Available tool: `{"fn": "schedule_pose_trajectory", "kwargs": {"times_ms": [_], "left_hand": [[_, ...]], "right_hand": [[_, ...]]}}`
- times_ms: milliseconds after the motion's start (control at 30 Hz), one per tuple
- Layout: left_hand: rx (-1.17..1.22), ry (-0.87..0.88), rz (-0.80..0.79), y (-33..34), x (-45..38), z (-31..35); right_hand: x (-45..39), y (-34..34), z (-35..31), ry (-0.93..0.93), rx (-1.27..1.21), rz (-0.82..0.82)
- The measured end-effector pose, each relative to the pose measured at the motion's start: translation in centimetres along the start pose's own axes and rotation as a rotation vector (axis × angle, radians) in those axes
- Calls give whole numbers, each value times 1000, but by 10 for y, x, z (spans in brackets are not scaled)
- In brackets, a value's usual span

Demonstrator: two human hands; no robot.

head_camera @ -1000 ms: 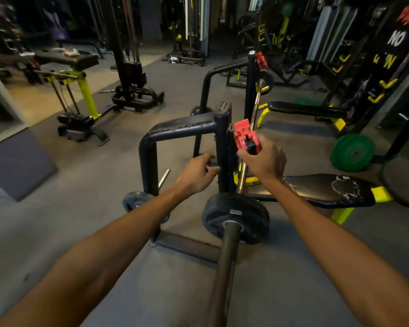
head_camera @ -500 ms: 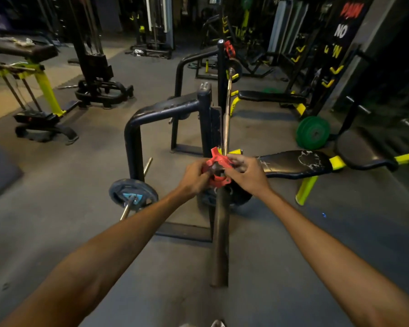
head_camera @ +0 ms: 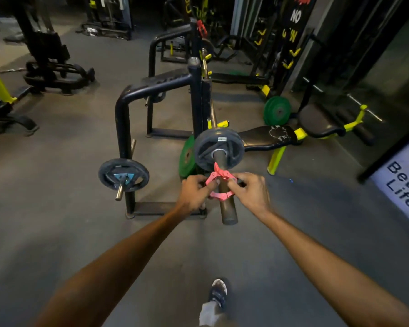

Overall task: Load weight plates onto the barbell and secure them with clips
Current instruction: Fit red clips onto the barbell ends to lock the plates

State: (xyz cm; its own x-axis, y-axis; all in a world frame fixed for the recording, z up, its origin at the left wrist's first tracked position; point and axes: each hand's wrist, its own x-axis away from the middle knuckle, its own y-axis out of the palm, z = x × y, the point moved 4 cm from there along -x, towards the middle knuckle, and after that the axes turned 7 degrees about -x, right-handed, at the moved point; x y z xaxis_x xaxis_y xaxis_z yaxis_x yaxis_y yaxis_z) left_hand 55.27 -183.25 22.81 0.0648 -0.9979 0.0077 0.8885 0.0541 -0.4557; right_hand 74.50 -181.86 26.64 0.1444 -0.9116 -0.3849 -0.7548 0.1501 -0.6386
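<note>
The barbell sleeve [head_camera: 227, 208] points toward me from the black rack, with a dark weight plate [head_camera: 219, 148] loaded on it. A red clip [head_camera: 220, 182] circles the sleeve a short way in front of that plate, its lever standing open. My left hand [head_camera: 195, 192] pinches the clip's left side. My right hand [head_camera: 250, 191] pinches its right side. A gap of bare sleeve shows between clip and plate. A second red clip [head_camera: 201, 28] sits at the far end of the bar.
A black rack [head_camera: 125, 119] stands left of the bar, with a dark plate [head_camera: 123, 174] on its storage peg. A green plate [head_camera: 187, 156] leans behind the loaded one, more green plates [head_camera: 277, 110] lie right. A black and yellow bench [head_camera: 269, 136] lies right. My shoe [head_camera: 219, 293] is below.
My right hand brought the red clip down from the rack upright onto the sleeve, and my left hand joined it. The view stepped back toward the sleeve's end.
</note>
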Motion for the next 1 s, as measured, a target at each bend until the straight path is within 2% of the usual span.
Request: {"fn": "schedule_pose_trajectory", "kwargs": {"times_ms": [167,433,600,833,1000], "left_hand": [[58,21,-44,12,35,-7],[189,69,-76,25,53,-21],[185,101,-73,36,54,-28],[-1,311,-135,61,63,-43],[-239,498,-46,53,65,-37]], "right_hand": [[39,-4,4,33,58,35],[65,2,20,57,-90,-15],[74,0,23,52,-126,-2],[105,-4,46,-12,-105,-57],[111,-5,49,-89,-111,-81]]}}
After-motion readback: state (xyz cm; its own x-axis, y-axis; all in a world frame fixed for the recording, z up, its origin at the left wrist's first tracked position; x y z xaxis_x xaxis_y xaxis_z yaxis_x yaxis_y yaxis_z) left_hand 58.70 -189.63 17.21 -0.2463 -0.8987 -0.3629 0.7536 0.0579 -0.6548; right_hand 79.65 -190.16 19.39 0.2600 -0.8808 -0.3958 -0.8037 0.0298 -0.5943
